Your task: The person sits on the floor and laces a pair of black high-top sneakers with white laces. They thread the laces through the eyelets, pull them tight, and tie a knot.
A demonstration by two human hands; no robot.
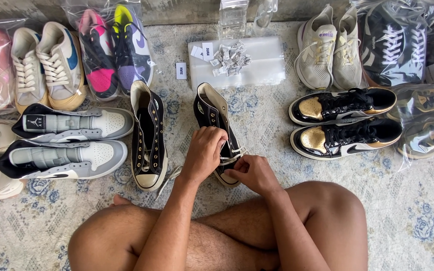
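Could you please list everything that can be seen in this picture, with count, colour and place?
laced high-top shoe: 1, black with cream sole, centre, under both hands
unlaced high-top shoe: 1, black and cream, to its left
white lace: 1, across the centre shoe
grey shoes: 2, grey, white, black, left
gold shoes: 2, black and gold, right
beige trainers: 2, top right
cream trainers: 2, top left
bagged trainers: 2, pink, purple, black, top
stack of clear bags: centre top
small packets: several, white, on the stack
rug: 1, pale with blue flowers
left hand: on the lace
right hand: pinching the lace
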